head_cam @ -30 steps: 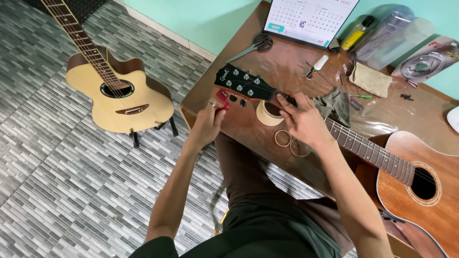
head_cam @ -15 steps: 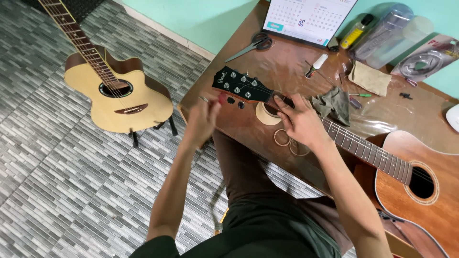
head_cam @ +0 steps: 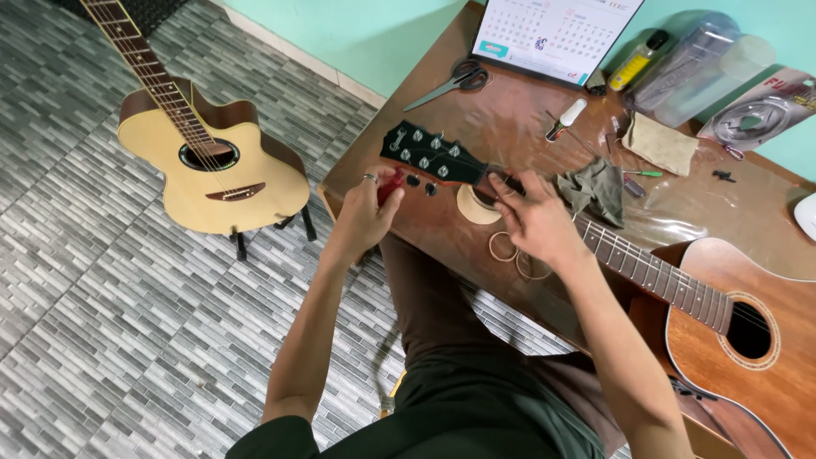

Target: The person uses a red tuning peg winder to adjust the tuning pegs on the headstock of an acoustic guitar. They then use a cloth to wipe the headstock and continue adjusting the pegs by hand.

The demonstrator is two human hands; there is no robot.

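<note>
Brown table (head_cam: 476, 246) bears black headstock (head_cam: 429, 153); left hand (head_cam: 365, 212) grip seemingly pinches red winder (head_cam: 389, 185).

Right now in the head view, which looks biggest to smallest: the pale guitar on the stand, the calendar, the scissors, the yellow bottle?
1. Pale guitar
2. Calendar, partly cut off by the frame
3. Scissors
4. Yellow bottle, close to the scissors in length, so that order is unsure.

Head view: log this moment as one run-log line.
left hand: grips red tool at black headstock | right hand: fingers on guitar neck near nut | guitar lies on brown table
</note>
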